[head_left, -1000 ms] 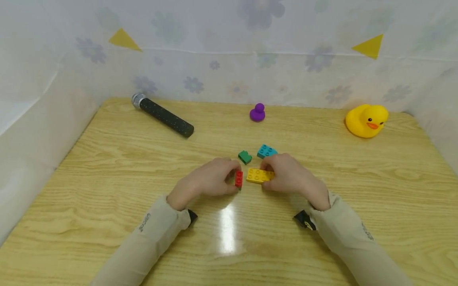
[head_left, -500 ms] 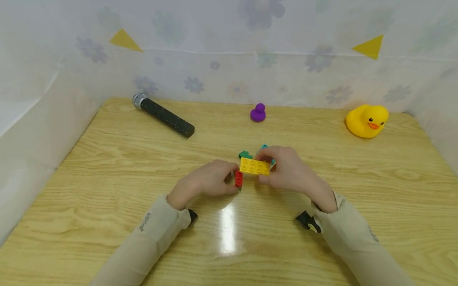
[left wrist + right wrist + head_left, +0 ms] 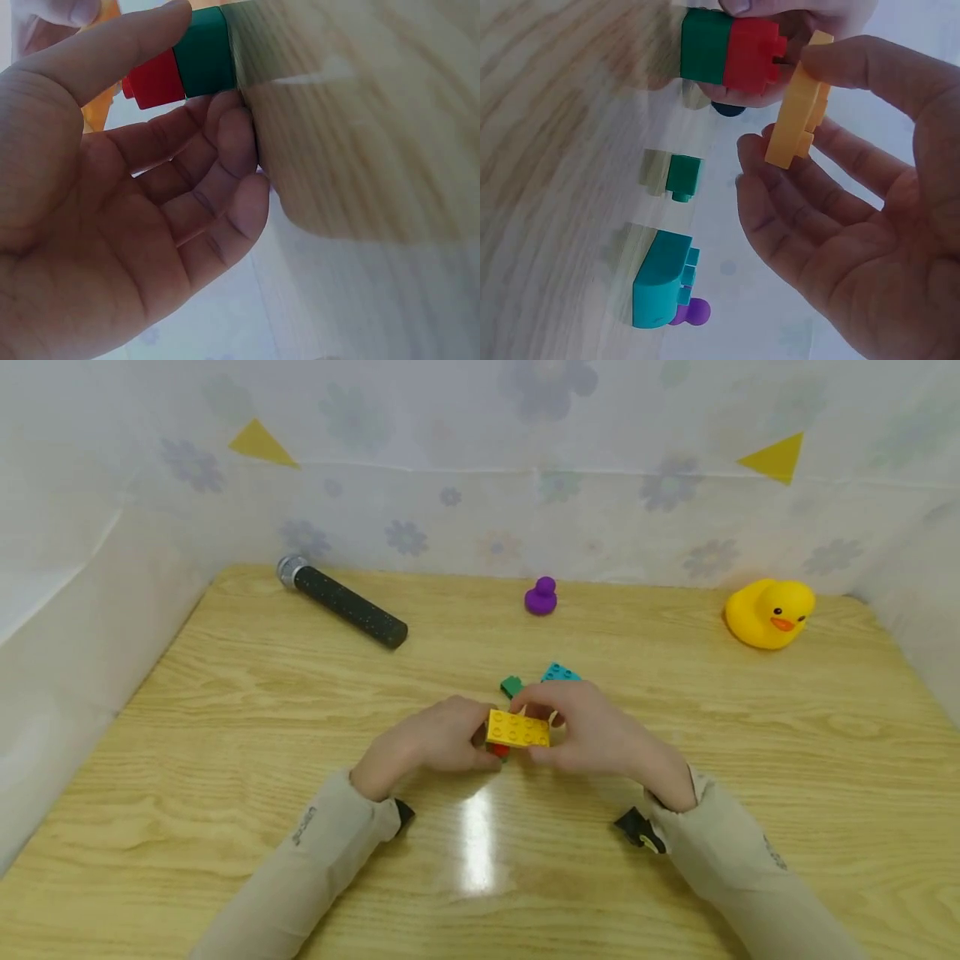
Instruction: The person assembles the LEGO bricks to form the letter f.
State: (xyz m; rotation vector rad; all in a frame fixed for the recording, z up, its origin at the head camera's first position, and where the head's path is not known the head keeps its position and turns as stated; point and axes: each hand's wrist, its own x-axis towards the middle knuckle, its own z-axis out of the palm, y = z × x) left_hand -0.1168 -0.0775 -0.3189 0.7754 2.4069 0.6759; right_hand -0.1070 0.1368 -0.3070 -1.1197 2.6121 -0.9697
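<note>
My left hand (image 3: 435, 735) pinches a small stack between thumb and fingers: a red toy brick (image 3: 750, 58) on top of a green one (image 3: 705, 46) that stands on the table. My right hand (image 3: 603, 727) pinches a thin yellow eight-stud brick (image 3: 517, 729), studs up. In the right wrist view this yellow piece is slightly tilted, just above the red brick's studs; whether they touch I cannot tell. From the head view it covers most of the red brick. Behind my right fingers lie a small green brick (image 3: 512, 686) and a teal brick (image 3: 559, 672), partly hidden.
A black microphone (image 3: 348, 606) with a silver head lies at the back left of the wooden table (image 3: 225, 710). A purple toy duck (image 3: 541, 597) sits at the back middle, and a yellow rubber duck (image 3: 767, 617) at the back right. Flowered cloth (image 3: 450, 518) encloses the table.
My right hand has lifted the yellow brick off the table and carried it left over the red brick. The left hand has stayed in place on the stack.
</note>
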